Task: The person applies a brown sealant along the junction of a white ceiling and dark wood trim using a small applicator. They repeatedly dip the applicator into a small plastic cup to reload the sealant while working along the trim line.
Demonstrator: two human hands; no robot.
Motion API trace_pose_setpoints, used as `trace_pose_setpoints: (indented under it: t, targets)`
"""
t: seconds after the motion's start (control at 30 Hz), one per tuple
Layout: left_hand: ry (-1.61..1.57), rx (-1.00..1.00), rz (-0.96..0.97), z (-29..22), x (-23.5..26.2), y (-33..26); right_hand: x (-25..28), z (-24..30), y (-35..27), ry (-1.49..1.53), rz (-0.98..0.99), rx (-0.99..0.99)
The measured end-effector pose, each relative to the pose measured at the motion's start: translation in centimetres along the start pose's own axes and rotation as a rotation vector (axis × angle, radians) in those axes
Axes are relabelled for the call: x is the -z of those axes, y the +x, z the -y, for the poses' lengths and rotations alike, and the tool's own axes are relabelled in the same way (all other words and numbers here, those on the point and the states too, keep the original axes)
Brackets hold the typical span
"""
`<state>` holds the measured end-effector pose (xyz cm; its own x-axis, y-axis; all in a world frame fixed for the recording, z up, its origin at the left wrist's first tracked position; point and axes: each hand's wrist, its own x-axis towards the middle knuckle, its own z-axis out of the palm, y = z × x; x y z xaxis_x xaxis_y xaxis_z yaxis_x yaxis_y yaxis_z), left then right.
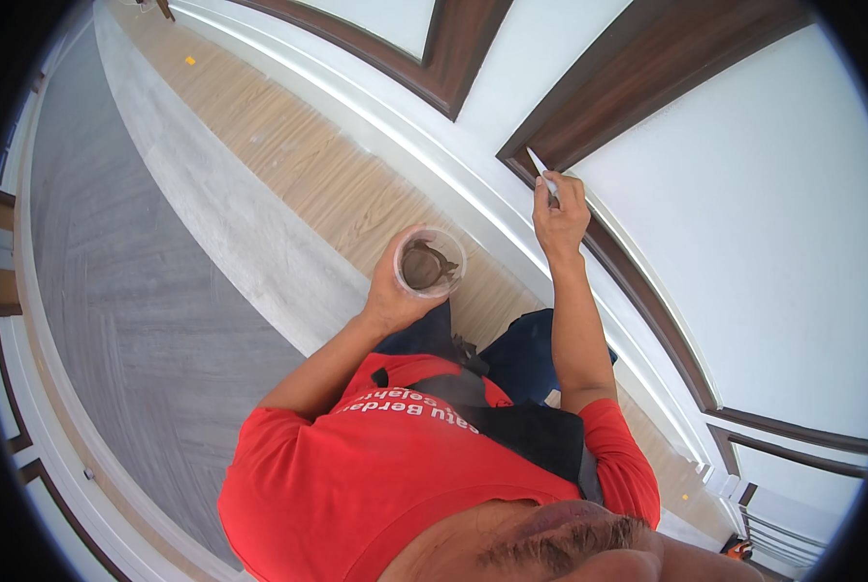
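My left hand (395, 294) is wrapped round a clear plastic cup (461, 254), held in front of my body. Brown paint lies in its bottom and streaks its inner wall. My right hand (562, 215) pinches a small paintbrush with a white tapered handle (539, 165), raised at the wall. The thin handle end points up and left; the bristle end is mostly hidden by my fingers. Beside that hand is the lower corner of a dark brown wall moulding (518, 160). I cannot tell whether the bristles touch it.
A white panelled wall (744, 223) with more brown moulding (443, 82) runs along my right. A white skirting board (342, 102) meets the wood-look floor (288, 145). Farther left are a pale strip (211, 189) and grey flooring (152, 291). Yellow bits (190, 60) lie on the floor.
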<state>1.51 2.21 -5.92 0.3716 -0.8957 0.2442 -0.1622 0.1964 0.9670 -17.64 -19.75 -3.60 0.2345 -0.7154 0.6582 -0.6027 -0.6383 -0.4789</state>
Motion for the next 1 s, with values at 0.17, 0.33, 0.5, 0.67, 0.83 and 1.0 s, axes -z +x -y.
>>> trace_pose_setpoints:
  t: [0.17,0.33,0.5,0.67,0.83,1.0]
  targets:
    - [-0.018,-0.002,0.011,0.4,-0.2,-0.1,0.6,0.2,0.7,0.015,-0.041,0.016]
    - [-0.008,0.039,0.034,-0.2,-0.6,-0.1,2.2,1.2,2.3,0.054,-0.128,0.043]
    - [0.001,0.019,0.065,0.1,-0.9,-0.3,3.4,2.6,3.7,0.111,-0.207,0.033]
    - [-0.011,-0.015,0.053,-0.1,-1.6,-0.4,4.1,2.3,3.4,0.071,-0.177,0.062]
    - [-0.008,-0.004,0.085,-0.2,-1.7,-0.5,4.7,2.3,0.9,0.188,-0.142,-0.096]
    - [0.033,-0.032,0.127,-0.8,-2.4,-0.2,5.2,0.5,-2.2,0.403,-0.146,-0.288]
